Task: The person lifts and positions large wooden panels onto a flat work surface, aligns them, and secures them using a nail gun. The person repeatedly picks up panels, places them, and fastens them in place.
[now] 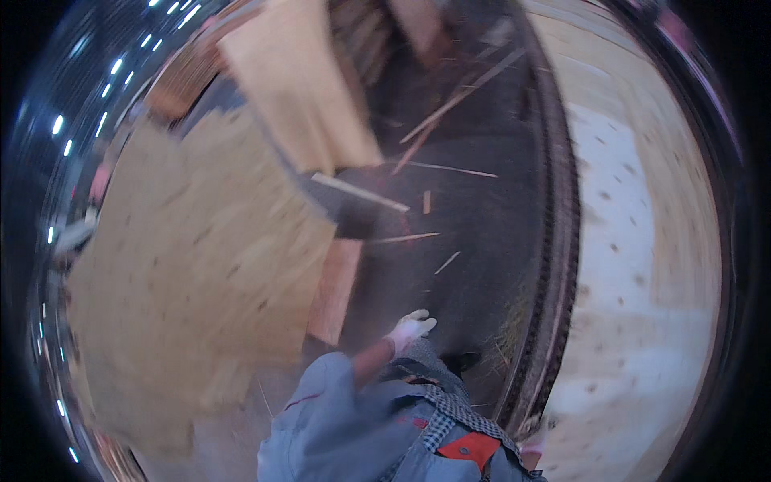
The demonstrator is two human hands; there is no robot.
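My left hand, in a pale work glove, hangs in front of my body above the dark floor. Its fingers are slightly apart, and nothing shows in them. The nearest thing to it is the reddish side of a stack of wood sheets. Only a small pinkish-white piece of my right hand appears at the lower right of my clothing, beside the long veneer-covered surface. Its fingers are hidden. Motion blurs much of the view.
Broad veneer sheets lie stacked on the left, with another tilted sheet beyond. Thin wood strips litter the floor. Along the right runs a dark ribbed edge beside a long surface of pale, knotty veneer.
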